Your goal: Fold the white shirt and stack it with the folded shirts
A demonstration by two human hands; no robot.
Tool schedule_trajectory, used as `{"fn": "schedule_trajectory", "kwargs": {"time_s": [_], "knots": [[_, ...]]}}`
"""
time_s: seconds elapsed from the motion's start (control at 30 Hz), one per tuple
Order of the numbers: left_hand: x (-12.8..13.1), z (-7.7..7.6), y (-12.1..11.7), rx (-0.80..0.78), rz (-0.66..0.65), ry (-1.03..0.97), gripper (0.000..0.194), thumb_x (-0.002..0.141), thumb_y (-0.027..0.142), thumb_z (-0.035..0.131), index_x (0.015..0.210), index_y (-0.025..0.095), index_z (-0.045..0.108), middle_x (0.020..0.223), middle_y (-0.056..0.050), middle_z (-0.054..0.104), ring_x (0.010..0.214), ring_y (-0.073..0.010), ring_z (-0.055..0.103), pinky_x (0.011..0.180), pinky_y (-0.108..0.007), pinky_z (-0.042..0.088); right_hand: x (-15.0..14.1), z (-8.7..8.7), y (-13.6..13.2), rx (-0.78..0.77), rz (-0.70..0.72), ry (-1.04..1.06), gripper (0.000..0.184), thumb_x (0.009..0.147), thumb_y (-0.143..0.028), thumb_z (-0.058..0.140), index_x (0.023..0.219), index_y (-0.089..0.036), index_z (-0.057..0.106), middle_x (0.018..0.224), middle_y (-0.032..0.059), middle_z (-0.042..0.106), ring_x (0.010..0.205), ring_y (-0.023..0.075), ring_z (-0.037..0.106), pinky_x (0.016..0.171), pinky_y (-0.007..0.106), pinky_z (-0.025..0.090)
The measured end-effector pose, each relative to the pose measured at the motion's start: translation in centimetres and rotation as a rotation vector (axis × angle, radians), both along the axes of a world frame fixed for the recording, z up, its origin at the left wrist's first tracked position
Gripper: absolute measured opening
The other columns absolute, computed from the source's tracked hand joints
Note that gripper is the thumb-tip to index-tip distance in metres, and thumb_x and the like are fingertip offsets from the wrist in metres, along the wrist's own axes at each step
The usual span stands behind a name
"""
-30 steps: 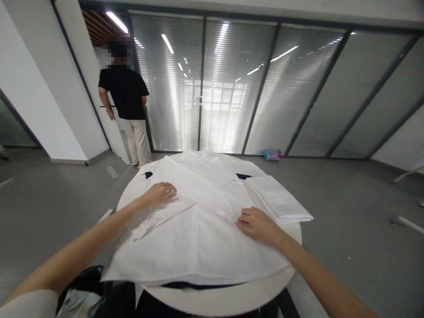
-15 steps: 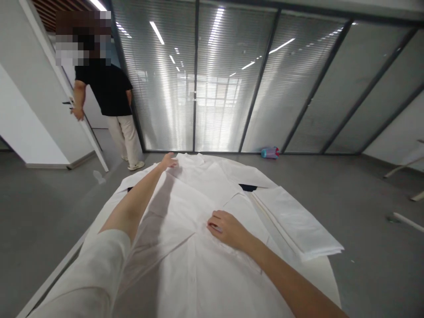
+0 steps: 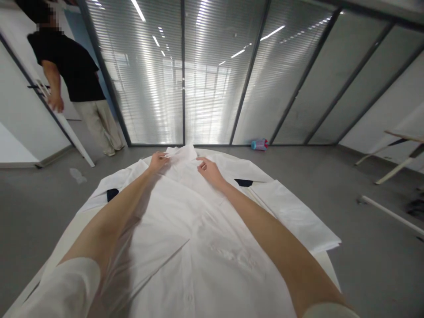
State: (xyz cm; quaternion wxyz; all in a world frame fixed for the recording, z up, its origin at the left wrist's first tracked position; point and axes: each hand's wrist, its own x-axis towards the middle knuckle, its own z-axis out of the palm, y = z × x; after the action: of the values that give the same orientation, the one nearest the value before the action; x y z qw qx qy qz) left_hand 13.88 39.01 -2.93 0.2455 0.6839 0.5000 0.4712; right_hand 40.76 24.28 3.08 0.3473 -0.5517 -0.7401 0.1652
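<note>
A white button-up shirt (image 3: 165,216) lies spread front side up over a round white table (image 3: 326,265), its collar (image 3: 183,153) at the far end and its sleeves out to both sides. At the left of the collar, my left hand (image 3: 158,162) is closed, pinching the fabric. My right hand (image 3: 211,173) is at the collar's right side, fingers curled in a pinch on the shirt cloth there; the fingertips are small and partly hidden. Creases run across the shirt front below my hands.
Folded white cloth (image 3: 298,216) lies at the table's right, beside dark patches (image 3: 243,182). A person in a black top (image 3: 68,66) stands by a door (image 3: 74,137) at left. A blue and pink item (image 3: 259,144) lies by the glass partition (image 3: 212,101). Table legs (image 3: 391,172) stand at right.
My right hand has moved from the middle of the shirt front up to the collar. My left hand has drawn in at the collar, which now looks raised. The view has shifted.
</note>
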Motion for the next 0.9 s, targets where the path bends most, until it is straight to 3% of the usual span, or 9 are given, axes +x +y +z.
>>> {"fn": "schedule_trajectory", "kwargs": {"time_s": [0.13,0.2,0.27,0.33,0.43,0.6,0.73,0.83,0.9], "knots": [[-0.8,-0.2,-1.2,0.077,-0.061,0.061,0.025,0.073,0.024,0.067,0.093,0.015,0.079,0.095,-0.010,0.065,0.094,-0.0233,0.060,0.087,-0.036,0.051,-0.8,0.3,7.1,-0.157,-0.149,0.055,0.077,0.082,-0.008,0.057,0.154,-0.019,0.029,0.093,0.0028,0.069,0.086,0.0180,0.066,0.084,0.030,0.051],[-1.0,-0.2,-1.7,0.096,-0.090,0.099,0.026,0.073,0.023,0.066,0.094,0.015,0.080,0.099,-0.010,0.063,0.094,-0.0219,0.060,0.092,-0.036,0.050,-1.4,-0.2,9.1,-0.142,-0.208,-0.001,0.083,0.080,-0.006,0.058,0.156,-0.017,0.026,0.108,0.0089,0.066,0.098,0.0220,0.065,0.089,0.034,0.050],[-1.2,-0.1,-2.0,0.108,-0.114,0.139,0.027,0.073,0.021,0.065,0.094,0.015,0.080,0.100,-0.010,0.062,0.093,-0.0205,0.061,0.092,-0.035,0.050,-2.1,-0.8,10.1,-0.064,-0.221,-0.073,0.078,0.080,-0.006,0.060,0.152,-0.015,0.034,0.126,0.0143,0.058,0.112,0.0257,0.059,0.095,0.037,0.048],[-1.3,0.1,-2.2,0.114,-0.132,0.180,0.026,0.074,0.020,0.064,0.094,0.015,0.080,0.100,-0.009,0.062,0.090,-0.0194,0.061,0.089,-0.033,0.051,-2.5,-1.5,10.4,0.004,-0.191,-0.139,0.060,0.082,-0.006,0.056,0.141,-0.014,0.049,0.132,0.0149,0.053,0.120,0.0263,0.054,0.100,0.038,0.045],[-1.7,0.4,-2.7,0.131,-0.127,0.289,0.027,0.077,0.018,0.062,0.096,0.017,0.081,0.098,-0.009,0.065,0.086,-0.0202,0.061,0.086,-0.035,0.051,-2.4,-2.6,10.0,0.039,-0.127,-0.270,0.040,0.085,-0.002,0.046,0.118,-0.014,0.065,0.126,0.0119,0.059,0.117,0.0235,0.054,0.102,0.036,0.043],[-2.2,0.7,-4.2,0.193,-0.083,0.643,0.026,0.079,0.017,0.065,0.099,0.021,0.081,0.097,-0.011,0.070,0.100,-0.0293,0.058,0.094,-0.043,0.043,-1.1,-4.2,8.2,0.012,-0.046,-0.470,0.033,0.089,-0.007,0.046,0.111,-0.016,0.070,0.119,0.0122,0.066,0.117,0.0233,0.053,0.103,0.036,0.039],[-1.3,1.3,-5.1,0.180,-0.066,0.724,0.020,0.084,0.029,0.064,0.087,0.019,0.081,0.101,-0.013,0.072,0.106,-0.0326,0.057,0.098,-0.047,0.038,-1.9,-4.1,7.3,-0.009,-0.112,-0.550,0.035,0.097,-0.027,0.046,0.111,-0.008,0.071,0.114,0.0212,0.068,0.114,0.0292,0.057,0.104,0.043,0.036],[0.5,2.2,-5.5,0.229,0.069,0.777,0.028,0.089,0.033,0.057,0.081,0.016,0.079,0.105,-0.015,0.071,0.111,-0.0348,0.054,0.100,-0.051,0.035,-3.7,-3.5,7.2,0.042,-0.172,-0.588,0.046,0.102,-0.031,0.035,0.111,-0.004,0.071,0.115,0.0240,0.068,0.116,0.0295,0.057,0.107,0.042,0.035],[2.0,2.7,-5.6,0.302,0.192,0.823,0.026,0.089,0.025,0.054,0.094,0.016,0.077,0.115,-0.015,0.067,0.122,-0.0362,0.049,0.104,-0.052,0.032,-5.0,-3.4,7.2,0.116,-0.174,-0.581,0.044,0.103,-0.027,0.032,0.119,-0.008,0.068,0.128,0.0212,0.064,0.125,0.0276,0.052,0.110,0.039,0.033]]}}
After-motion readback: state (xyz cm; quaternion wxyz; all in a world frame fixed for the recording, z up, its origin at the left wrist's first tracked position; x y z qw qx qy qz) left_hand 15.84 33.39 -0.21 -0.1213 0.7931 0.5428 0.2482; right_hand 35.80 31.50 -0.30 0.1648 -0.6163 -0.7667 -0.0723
